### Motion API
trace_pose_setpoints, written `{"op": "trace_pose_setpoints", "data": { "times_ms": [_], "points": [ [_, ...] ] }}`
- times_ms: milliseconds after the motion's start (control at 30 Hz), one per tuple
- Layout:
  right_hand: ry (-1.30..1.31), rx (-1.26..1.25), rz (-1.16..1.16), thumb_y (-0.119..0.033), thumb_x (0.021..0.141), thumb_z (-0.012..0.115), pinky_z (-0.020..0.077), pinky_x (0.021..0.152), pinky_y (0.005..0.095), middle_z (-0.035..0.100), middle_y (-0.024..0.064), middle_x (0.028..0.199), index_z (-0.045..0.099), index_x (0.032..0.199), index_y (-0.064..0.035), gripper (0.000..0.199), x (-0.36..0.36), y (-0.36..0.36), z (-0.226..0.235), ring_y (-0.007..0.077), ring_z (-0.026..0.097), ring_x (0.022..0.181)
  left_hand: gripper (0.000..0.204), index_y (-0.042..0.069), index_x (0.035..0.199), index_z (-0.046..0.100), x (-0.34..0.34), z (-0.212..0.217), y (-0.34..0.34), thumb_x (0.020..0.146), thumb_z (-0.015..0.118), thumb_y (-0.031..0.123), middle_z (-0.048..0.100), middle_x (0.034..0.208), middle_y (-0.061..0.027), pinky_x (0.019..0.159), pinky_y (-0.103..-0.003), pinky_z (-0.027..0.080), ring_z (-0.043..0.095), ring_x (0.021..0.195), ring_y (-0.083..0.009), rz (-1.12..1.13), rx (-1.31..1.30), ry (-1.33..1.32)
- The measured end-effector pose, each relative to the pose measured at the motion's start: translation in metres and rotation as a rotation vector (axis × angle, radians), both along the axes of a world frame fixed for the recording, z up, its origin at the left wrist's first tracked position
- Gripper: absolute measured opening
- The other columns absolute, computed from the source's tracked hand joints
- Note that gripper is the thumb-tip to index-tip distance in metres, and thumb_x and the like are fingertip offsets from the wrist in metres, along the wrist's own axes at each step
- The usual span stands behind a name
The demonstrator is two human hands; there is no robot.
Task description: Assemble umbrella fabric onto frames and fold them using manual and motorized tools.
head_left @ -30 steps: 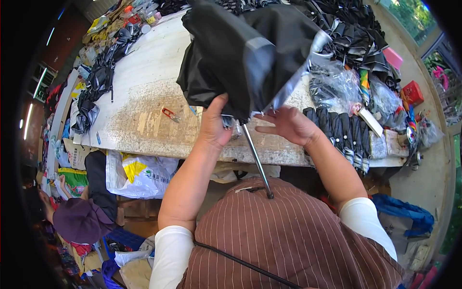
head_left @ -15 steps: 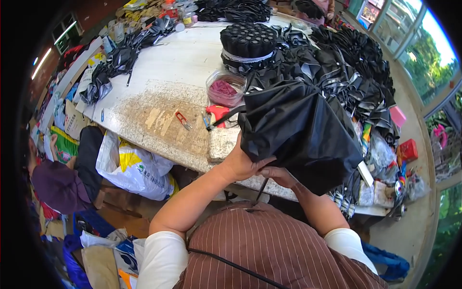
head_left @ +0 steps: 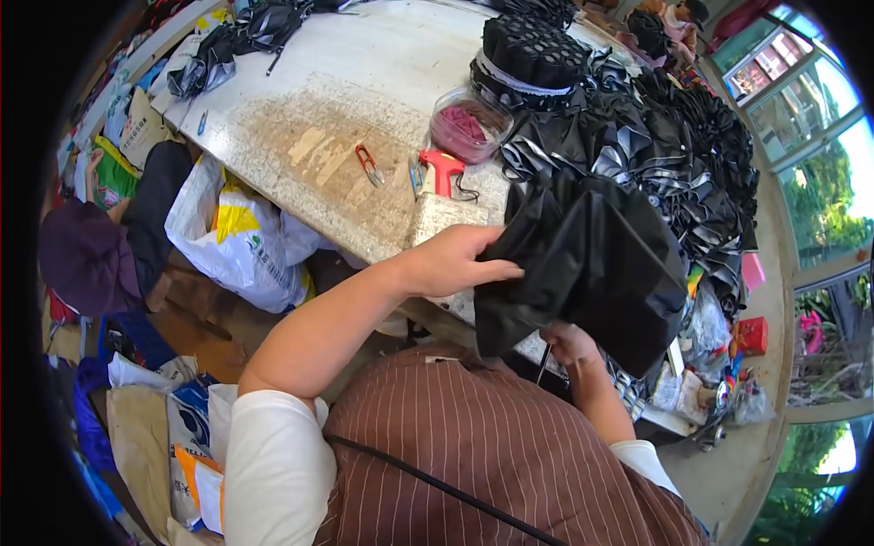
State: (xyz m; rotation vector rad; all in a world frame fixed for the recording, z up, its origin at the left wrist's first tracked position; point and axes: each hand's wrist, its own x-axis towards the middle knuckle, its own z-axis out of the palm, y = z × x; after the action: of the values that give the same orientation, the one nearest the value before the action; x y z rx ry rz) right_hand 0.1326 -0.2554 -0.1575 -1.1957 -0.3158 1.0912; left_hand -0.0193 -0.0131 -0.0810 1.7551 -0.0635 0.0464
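A half-folded black umbrella (head_left: 592, 264) stands in front of me at the table's near edge, its canopy bunched in loose folds. My left hand (head_left: 455, 261) is at the canopy's left side, thumb and fingers apart, touching the cloth; some fingertips are hidden by the fold. Below the canopy my right hand (head_left: 572, 344) is closed around the umbrella's lower end, where a thin dark rod shows. The cloth partly covers those fingers. Beyond the canopy lie many more black umbrellas (head_left: 637, 136) with silvery undersides, heaped together.
On the worn white table (head_left: 300, 100) are red-handled thread snips (head_left: 369, 166), a red glue gun (head_left: 442, 168) and a clear tub (head_left: 471, 127) of dark pink pieces. A round black bundle (head_left: 533, 55) stands behind. A white sack (head_left: 241, 237) and a person in a purple hat (head_left: 89, 255) are at left.
My left hand has come away from my right and moved up along the canopy's left side, its fingers parting. The right hand stays beneath. The whole view has shifted and tilted.
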Motion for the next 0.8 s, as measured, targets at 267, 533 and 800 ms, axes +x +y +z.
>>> {"op": "trace_pose_setpoints", "data": {
  "times_ms": [267, 533, 800],
  "points": [
    [-0.162, -0.247, -0.234, -0.01, 0.081, 0.065, 0.0467, 0.071, 0.0217, 0.062, 0.0079, 0.1, 0.06, 0.109, -0.0031, 0.029, -0.031, -0.038, -0.013, 0.0151, 0.059, 0.083, 0.032, 0.003, 0.105, 0.058, -0.032, -0.001, 0.055, 0.086, 0.061, 0.029, 0.06, 0.1, -0.0099, 0.086, -0.037, 0.044, 0.055, 0.098, -0.0228, 0.636, 0.615, -0.236],
    [-0.53, -0.288, -0.272, -0.007, 0.084, 0.062, 0.0489, 0.079, 0.0248, 0.06, 0.0098, 0.116, 0.054, 0.123, -0.004, 0.04, -0.044, 0.002, 0.039, 0.0187, 0.06, 0.096, 0.038, 0.009, 0.075, 0.057, -0.041, 0.029, -0.037, 0.085, 0.056, 0.046, 0.057, 0.071, -0.0061, 0.105, -0.056, 0.022, 0.056, 0.079, -0.0225, 0.015, 0.8, -0.477],
    [-0.92, -0.277, -0.133, -0.009, 0.091, 0.056, 0.0469, 0.091, 0.0306, 0.054, 0.0118, 0.128, 0.046, 0.134, -0.0058, 0.044, -0.013, -0.006, -0.005, 0.0223, 0.057, 0.107, 0.041, 0.005, 0.079, 0.056, -0.012, 0.042, -0.029, 0.09, 0.052, 0.044, 0.059, 0.078, -0.0128, 0.093, -0.047, 0.035, 0.056, 0.073, -0.0259, 0.167, 0.815, -0.558]
  ]
}}
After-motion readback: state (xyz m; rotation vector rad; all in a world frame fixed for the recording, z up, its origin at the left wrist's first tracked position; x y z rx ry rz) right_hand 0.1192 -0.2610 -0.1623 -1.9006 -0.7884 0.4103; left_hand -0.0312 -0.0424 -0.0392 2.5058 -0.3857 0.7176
